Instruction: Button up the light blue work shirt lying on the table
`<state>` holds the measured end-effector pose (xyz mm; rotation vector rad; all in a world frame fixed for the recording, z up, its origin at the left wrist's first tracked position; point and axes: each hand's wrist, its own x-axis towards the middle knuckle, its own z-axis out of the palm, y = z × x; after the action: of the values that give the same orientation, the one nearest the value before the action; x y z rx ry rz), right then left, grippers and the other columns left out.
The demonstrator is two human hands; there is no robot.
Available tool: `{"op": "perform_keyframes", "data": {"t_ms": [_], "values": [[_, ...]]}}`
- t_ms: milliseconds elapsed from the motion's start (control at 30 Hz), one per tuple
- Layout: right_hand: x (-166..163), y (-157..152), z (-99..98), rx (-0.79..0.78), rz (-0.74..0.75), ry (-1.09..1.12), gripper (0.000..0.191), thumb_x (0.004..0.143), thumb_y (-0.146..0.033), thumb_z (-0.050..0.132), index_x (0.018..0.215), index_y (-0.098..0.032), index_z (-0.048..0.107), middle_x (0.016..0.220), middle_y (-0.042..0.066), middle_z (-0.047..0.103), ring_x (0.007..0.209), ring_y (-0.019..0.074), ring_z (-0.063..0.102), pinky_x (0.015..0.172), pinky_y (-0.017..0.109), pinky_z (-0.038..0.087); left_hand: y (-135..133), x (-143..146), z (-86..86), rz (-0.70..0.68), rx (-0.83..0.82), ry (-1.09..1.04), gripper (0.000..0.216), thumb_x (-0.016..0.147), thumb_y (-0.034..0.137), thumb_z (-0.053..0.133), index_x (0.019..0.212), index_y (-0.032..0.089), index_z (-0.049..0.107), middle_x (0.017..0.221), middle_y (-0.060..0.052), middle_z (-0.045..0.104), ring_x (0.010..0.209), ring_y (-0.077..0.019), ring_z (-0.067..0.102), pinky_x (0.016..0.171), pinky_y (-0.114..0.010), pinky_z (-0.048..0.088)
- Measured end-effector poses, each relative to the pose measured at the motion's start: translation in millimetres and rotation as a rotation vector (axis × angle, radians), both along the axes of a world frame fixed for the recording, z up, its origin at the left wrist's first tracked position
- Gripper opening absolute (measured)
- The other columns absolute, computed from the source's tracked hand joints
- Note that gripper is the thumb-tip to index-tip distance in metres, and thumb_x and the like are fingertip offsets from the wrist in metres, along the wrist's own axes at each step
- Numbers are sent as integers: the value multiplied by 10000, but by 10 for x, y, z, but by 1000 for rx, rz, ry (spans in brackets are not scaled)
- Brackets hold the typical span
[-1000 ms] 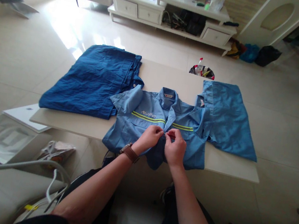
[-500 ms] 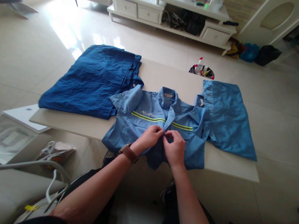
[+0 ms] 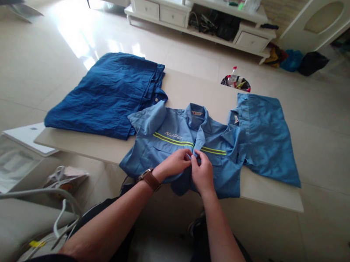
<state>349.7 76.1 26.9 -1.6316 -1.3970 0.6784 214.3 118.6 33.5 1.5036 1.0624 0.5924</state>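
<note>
A light blue short-sleeved work shirt (image 3: 179, 125) lies face up on the table (image 3: 198, 88), its collar pointing away from me and its hem hanging over the near edge. Yellow stripes and white lettering cross its chest. My left hand (image 3: 177, 161), with a brown-strapped watch on the wrist, pinches one front edge of the shirt just below the stripes. Fingertips nearly touching it, my right hand (image 3: 202, 171) pinches the other front edge. Whether a button sits between the fingers is hidden.
Folded dark blue clothing (image 3: 107, 94) lies on the table's left, a folded lighter blue garment (image 3: 270, 137) on its right. Behind the table stands a bin (image 3: 236, 82) with bottles. A white box (image 3: 7, 157) and cables (image 3: 61, 219) are at lower left. A low white cabinet (image 3: 176, 16) lines the wall.
My hands have come closer together at the shirt's front, and the two front edges now meet. The right hand has shifted slightly left; the hem between the hands has drawn up a little.
</note>
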Motion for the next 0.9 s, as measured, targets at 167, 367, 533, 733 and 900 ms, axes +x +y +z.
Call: {"op": "perform_keyframes", "data": {"t_ms": [167, 367, 533, 733, 900], "values": [[79, 35, -75, -75, -137, 239, 332, 853, -414, 639, 997, -144, 768, 992, 142, 797, 918, 267, 751, 882, 412, 587, -66, -33, 43, -72, 146, 310, 457, 900, 162, 523, 1347, 161, 619, 1034, -112, 740, 946, -230, 686, 859, -351, 538], [164, 20, -28, -91, -179, 131, 188, 784, -342, 659, 825, -174, 730, 792, 89, 760, 734, 236, 701, 752, 364, 544, -159, -137, -34, -240, 376, 672, 635, 866, 66, 495, 1439, 324, 585, 1636, -59, 436, 1487, -317, 398, 1202, -611, 288], [165, 28, -3, -148, -169, -38, 104, 732, -238, 614, 789, -196, 690, 659, 5, 635, 619, 194, 591, 662, 318, 458, -103, -118, -19, -244, 342, 746, 430, 922, 164, 508, 1310, 256, 671, 1433, -111, 629, 1293, -322, 563, 1099, -532, 397], [176, 18, -45, -97, -162, -98, 161, 708, -159, 538, 764, -187, 687, 747, 13, 593, 658, 172, 519, 689, 305, 446, 65, 104, -112, -46, 362, 761, 323, 977, 220, 487, 1268, 192, 624, 1193, -118, 731, 1149, -294, 618, 980, -440, 404], [214, -38, -112, -88, -125, -51, 301, 719, -127, 513, 891, -160, 757, 882, 52, 612, 707, 174, 543, 714, 307, 493, 138, 246, -272, 39, 370, 721, 365, 985, 286, 549, 1336, 219, 623, 1175, -108, 739, 1164, -312, 595, 971, -444, 362]]}}
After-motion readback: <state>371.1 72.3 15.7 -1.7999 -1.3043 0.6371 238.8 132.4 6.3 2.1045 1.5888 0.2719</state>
